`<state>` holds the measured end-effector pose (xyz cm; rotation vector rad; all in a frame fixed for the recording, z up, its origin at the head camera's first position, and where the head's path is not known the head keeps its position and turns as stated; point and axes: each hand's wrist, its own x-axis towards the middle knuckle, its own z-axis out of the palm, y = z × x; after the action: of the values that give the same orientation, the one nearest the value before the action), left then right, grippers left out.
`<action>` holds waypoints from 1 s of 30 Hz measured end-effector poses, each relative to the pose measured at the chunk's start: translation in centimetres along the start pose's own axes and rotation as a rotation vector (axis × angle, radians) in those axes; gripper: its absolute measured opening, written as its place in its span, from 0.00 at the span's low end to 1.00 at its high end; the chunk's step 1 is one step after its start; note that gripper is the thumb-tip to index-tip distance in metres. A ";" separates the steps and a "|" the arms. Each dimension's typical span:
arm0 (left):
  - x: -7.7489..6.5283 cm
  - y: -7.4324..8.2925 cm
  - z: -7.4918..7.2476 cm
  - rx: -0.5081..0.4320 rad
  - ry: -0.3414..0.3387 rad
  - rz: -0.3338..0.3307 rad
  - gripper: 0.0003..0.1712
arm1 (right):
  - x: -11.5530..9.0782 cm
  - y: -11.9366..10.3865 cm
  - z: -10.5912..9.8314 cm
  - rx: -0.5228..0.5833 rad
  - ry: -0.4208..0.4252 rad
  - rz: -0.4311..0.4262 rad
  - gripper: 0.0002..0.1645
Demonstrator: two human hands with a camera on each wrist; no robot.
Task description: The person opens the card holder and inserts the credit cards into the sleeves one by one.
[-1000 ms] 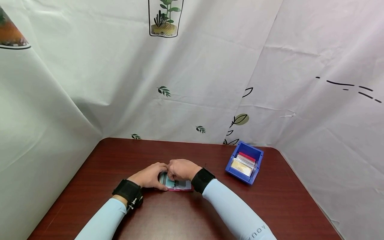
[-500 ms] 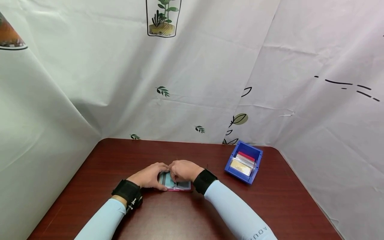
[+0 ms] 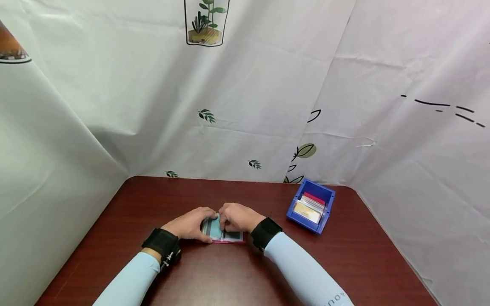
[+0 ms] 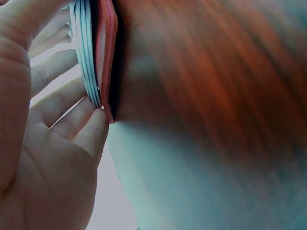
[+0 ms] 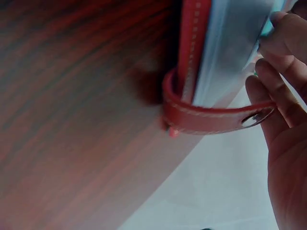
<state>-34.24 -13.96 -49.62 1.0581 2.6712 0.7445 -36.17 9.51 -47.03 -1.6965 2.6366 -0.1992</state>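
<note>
A red card holder (image 3: 234,242) with clear plastic sleeves lies open on the table between my hands. My left hand (image 3: 189,224) grips its left part, thumb at the near edge and fingers at the far edge. The stacked sleeve edges (image 4: 85,52) and the red cover (image 4: 109,52) stand out in the left wrist view. With curled fingers, my right hand (image 3: 238,216) pinches the edge of a light-blue card (image 3: 215,228) over the holder. The right wrist view shows a red snap strap (image 5: 211,117) standing out from the holder, near the right fingers; the fingertips are partly cut off there.
A blue plastic box (image 3: 323,193) stands at the back right of the brown table (image 3: 206,272), with several clear-sleeved cards and a red item (image 3: 314,198) inside. A white printed cloth (image 3: 160,106) hangs along the table's back edge and sides.
My right hand has shifted slightly to the right over the card holder, and more of the light-blue card shows. The left hand stays where it was.
</note>
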 end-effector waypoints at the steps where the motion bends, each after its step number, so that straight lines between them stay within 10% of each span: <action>1: 0.0 0.1 -0.1 0.003 -0.005 0.000 0.43 | -0.2 0.1 0.0 0.018 0.011 0.009 0.11; 15: 0.9 1.5 -0.4 0.043 -0.045 -0.087 0.39 | -4.3 2.6 -2.7 0.165 0.108 0.275 0.05; 30: 3.5 4.6 1.6 0.118 0.013 0.009 0.42 | -9.4 5.1 -6.1 0.238 0.143 0.636 0.06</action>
<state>-33.55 -8.07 -48.53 1.0967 2.7526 0.6039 -37.26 20.74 -42.17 -0.7481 2.9403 -0.6051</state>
